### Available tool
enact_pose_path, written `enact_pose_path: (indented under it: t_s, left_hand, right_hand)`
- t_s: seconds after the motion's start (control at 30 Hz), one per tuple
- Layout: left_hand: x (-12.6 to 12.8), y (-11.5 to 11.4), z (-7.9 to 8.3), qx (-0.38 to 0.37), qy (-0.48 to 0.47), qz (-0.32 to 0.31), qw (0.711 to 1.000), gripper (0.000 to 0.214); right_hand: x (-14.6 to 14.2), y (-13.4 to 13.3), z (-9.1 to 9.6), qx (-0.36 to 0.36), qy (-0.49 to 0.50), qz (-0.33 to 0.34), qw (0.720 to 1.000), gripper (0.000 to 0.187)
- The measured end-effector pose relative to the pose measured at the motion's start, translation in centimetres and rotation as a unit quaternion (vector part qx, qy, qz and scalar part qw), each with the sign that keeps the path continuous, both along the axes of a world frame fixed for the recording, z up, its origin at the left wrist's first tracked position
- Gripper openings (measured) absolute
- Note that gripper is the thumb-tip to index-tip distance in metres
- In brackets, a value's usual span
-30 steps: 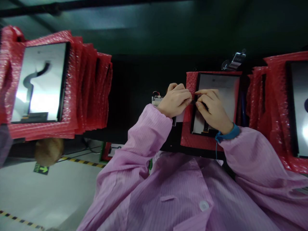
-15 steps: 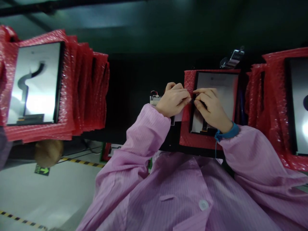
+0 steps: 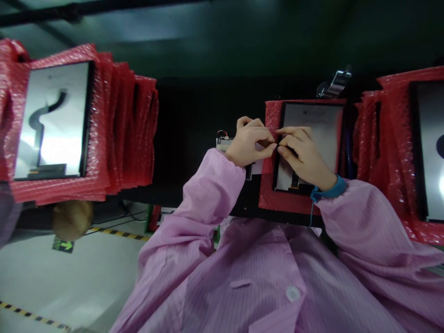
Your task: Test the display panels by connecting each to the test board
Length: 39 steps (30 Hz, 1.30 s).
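A display panel (image 3: 321, 122) lies on a red bubble-wrap sheet (image 3: 272, 199) on the dark bench in front of me. My left hand (image 3: 249, 141) is curled in a pinch at the panel's left edge, fingertips meeting those of my right hand. My right hand (image 3: 303, 155) rests on the panel, its fingers also pinched at that edge. What the fingers grip is too small to name. A blue wrist strap (image 3: 329, 192) circles my right wrist. Both arms wear pink sleeves.
A stack of red bubble-wrapped panels (image 3: 69, 125) stands at the left. Another such stack (image 3: 409, 148) stands at the right. A small circuit board (image 3: 225, 141) sits behind my left hand. A metal clip (image 3: 338, 83) lies beyond the panel. Grey floor with striped tape (image 3: 114, 231) shows below.
Both hands stay pinched at the panel's left edge; the left hand's fingers have lifted and curled slightly. The view has shifted a little.
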State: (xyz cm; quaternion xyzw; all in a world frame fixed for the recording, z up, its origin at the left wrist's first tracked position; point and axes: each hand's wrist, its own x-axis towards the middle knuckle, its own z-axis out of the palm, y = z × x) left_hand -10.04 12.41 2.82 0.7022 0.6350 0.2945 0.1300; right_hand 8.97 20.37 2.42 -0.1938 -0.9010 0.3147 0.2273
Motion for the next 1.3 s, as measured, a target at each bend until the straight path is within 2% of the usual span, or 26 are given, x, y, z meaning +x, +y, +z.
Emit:
enact_pose_path:
  t_s: [0.17,0.3,0.37,0.43,0.57,0.67,0.87,1.03,1.17,1.3]
  left_hand:
    - [0.3,-0.8,0.8,0.033,0.028,0.042,0.998,0.019]
    - [1.1,-4.9,1.6,0.123,0.039,0.191,0.973,0.024]
    - [2.0,-7.6,0.9,0.138,0.066,0.225,0.962,0.023]
    - [3.0,-9.9,-0.4,0.101,0.101,0.229,0.963,0.023]
    - [4.2,-12.3,-3.1,0.021,0.144,0.21,0.967,0.036]
    - [4.3,-12.5,-3.9,0.011,0.163,0.202,0.966,0.039]
    - [4.2,-12.2,-3.8,0.012,0.176,0.206,0.962,0.039]
    - [4.3,-12.0,-3.8,0.016,0.179,0.221,0.959,0.037]
    - [5.2,-11.7,-3.0,0.052,0.133,0.199,0.969,0.035]
    - [7.5,-11.0,-2.1,0.101,0.09,0.115,0.984,0.04]
  right_hand:
    - [-0.1,-0.1,0.0,-0.007,0.006,-0.004,1.0,0.021]
    - [0.0,-0.3,0.1,-0.024,0.029,-0.015,0.999,0.029]
    - [0.1,-0.4,0.2,-0.033,0.049,-0.029,0.998,0.034]
    - [0.2,-0.5,0.3,-0.035,0.065,-0.05,0.996,0.037]
    - [0.4,-0.6,0.5,-0.022,0.08,-0.101,0.991,0.036]
    - [0.7,-0.5,0.6,-0.02,0.092,-0.123,0.988,0.035]
    - [1.1,-0.2,0.9,-0.022,0.106,-0.146,0.983,0.035]
    - [1.5,-0.3,1.8,-0.024,0.114,-0.172,0.978,0.031]
    - [4.3,-2.0,2.4,-0.005,0.081,-0.236,0.968,0.031]
    - [8.3,-5.6,1.6,0.067,-0.03,-0.291,0.954,0.037]
